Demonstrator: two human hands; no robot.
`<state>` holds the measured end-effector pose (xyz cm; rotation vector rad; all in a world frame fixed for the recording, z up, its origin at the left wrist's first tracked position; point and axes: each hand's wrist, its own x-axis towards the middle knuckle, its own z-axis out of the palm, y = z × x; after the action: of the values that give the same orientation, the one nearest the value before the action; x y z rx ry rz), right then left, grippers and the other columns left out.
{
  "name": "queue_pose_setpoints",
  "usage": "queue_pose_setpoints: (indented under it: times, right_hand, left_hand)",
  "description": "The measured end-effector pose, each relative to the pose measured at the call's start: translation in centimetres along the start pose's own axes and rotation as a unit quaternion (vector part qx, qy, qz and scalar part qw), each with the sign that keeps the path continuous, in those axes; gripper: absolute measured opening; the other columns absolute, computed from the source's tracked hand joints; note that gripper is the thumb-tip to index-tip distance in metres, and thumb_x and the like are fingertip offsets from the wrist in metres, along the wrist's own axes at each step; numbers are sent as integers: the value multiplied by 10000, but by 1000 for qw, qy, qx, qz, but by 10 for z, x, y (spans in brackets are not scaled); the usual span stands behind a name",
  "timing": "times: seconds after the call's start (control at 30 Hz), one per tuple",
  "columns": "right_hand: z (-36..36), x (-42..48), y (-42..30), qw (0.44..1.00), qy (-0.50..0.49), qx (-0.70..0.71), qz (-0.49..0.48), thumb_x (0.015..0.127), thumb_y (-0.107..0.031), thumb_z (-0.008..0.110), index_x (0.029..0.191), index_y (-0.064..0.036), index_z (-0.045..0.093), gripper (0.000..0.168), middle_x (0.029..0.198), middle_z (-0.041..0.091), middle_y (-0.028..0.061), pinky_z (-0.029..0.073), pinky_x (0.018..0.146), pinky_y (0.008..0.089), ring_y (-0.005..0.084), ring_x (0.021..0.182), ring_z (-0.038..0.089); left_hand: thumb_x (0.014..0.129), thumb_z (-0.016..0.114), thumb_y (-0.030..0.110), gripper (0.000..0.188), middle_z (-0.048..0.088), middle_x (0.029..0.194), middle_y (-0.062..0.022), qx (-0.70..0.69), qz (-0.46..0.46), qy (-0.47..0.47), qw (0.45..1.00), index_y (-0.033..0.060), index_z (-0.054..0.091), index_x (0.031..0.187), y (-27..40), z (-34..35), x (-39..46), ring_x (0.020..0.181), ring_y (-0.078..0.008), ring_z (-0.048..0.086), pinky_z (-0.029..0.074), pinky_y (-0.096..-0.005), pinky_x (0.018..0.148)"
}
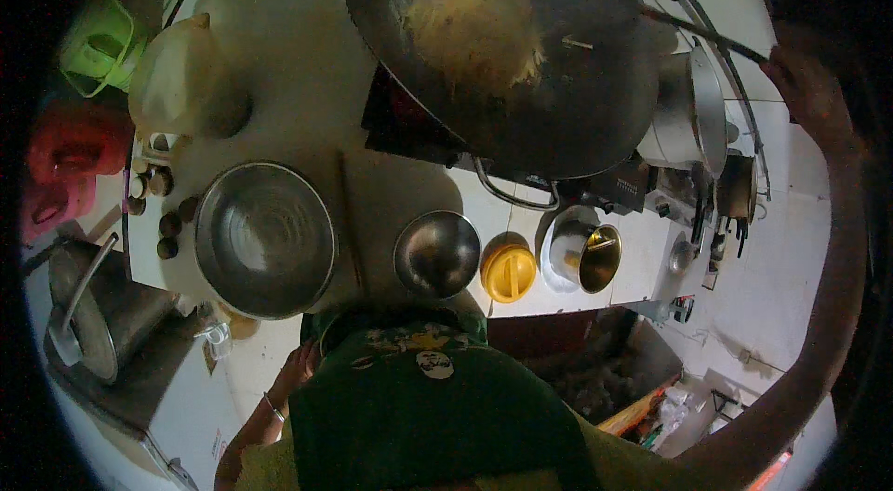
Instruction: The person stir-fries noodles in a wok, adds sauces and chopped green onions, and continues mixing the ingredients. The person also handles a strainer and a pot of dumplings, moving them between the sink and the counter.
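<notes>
My right hand (792,76) is stretched far out to the right, closed on a long thin dark handle (718,36). The handle slants over the rim of a large black wok (600,100); its far end is hard to make out against the dark metal. Inside the wok lies a pale yellow mound of food (474,20), blurred, its strands possibly noodles. Down by my side, my left hand (303,360) rests against the edge of my green apron (432,414). Its fingers are partly hidden, and nothing shows in it.
A wide metal basin (265,240), a steel bowl (437,255), a yellow lid (509,273) and a brass-coloured cup (600,259) line the counter's near side. Behind the wok's right side stands a lidded pot (673,111). A plastic bag (178,79) and green basket (104,51) are left.
</notes>
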<state>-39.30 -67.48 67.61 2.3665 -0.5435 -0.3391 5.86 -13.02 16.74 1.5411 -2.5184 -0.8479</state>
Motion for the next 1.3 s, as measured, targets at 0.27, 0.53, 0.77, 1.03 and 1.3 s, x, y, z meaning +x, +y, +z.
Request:
queue_pose_setpoints:
  times: [0.27,0.53,0.77,1.03,1.3]
  right_hand:
    - [153,-112,-22,831,-270,458,164,835,-320,537,780,-89,536,238,523,435,-5,317,379,236,73,421,400]
    - [150,-20,-148,761,-93,478,428,853,-307,514,855,-42,572,271,628,534,58,405,508,280,121,572,521]
    - [21,-17,-131,924,-187,107,315,839,-221,506,948,-62,571,203,872,602,146,469,658,368,313,757,588]
    - [41,-32,-100,766,-426,319,362,826,-230,504,950,-22,548,246,825,565,120,449,628,345,240,666,547]
    - [107,34,-197,523,-227,644,511,846,-356,498,760,-114,499,257,528,420,-15,274,397,210,66,409,356]
  left_hand:
    - [810,449,74,397,465,1181,-186,-98,-55,17,993,5,413,1199,-3,1,0,924,-292,532,447,-363,784]
    - [794,476,80,424,448,1204,-190,-27,-33,25,999,4,413,1206,-6,26,-18,923,-305,526,439,-369,790]
    - [807,445,67,389,461,1186,-188,-126,-63,-21,990,-9,413,1187,-5,11,-8,947,-314,519,434,-374,808]
    - [790,435,50,420,457,1186,-200,-162,-110,-85,977,-20,393,1202,-1,-19,0,946,-320,518,429,-376,825]
    - [772,428,35,443,457,1184,-212,-159,-90,-18,983,-28,388,1209,6,-33,12,931,-318,523,429,-374,822]
